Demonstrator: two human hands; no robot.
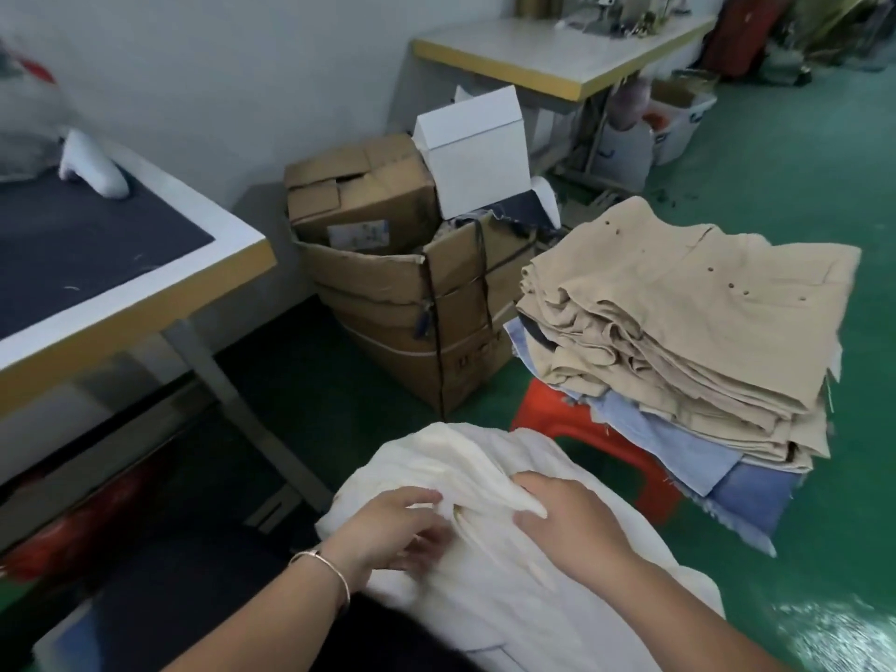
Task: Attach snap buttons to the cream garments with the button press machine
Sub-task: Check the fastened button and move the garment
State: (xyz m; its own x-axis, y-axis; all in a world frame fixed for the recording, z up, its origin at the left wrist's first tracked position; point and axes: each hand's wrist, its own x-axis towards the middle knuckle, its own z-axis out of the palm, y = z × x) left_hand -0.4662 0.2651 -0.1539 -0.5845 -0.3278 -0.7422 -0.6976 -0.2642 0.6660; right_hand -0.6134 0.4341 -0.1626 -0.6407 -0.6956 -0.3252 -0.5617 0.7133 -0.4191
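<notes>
Beyond the hands, against the wall, stands a big open cardboard box point(412, 327) bound with dark straps. Stuffed into its top are a smaller, crumpled brown carton point(359, 198) and a white box point(472, 152), with a scrap of dark cloth point(514, 211) hanging over the rim; what lies deeper inside is hidden. Farther off, under a yellow-edged table point(543, 58) at the back, sits a white bin point(679, 123) whose contents are too blurred to name.

There are two hands, both on one cream garment point(485, 550) that lies bunched in the person's lap at the bottom of the view. The left hand point(388, 526) has its fingers curled into the cloth, with a fold caught between thumb and fingers, and a thin bangle point(325, 569) sits on that wrist. The right hand point(562, 516) is just beside it, its fingertips closed on a raised ridge of the same fabric. The two hands are close together but not touching.

To the right of the right hand and a little beyond it, one red stool point(582, 429) carries a stack of folded tan pieces point(688, 303) on top of a few blue ones point(679, 443); the layers are too many and too close to count. The top tan piece shows several small dark dots.

To the left of the left hand is one table with a dark top point(87, 254), cut off by the frame edge. A white object point(92, 167) stands on it, blurred. Something red point(97, 516) under it is hard to make out.
</notes>
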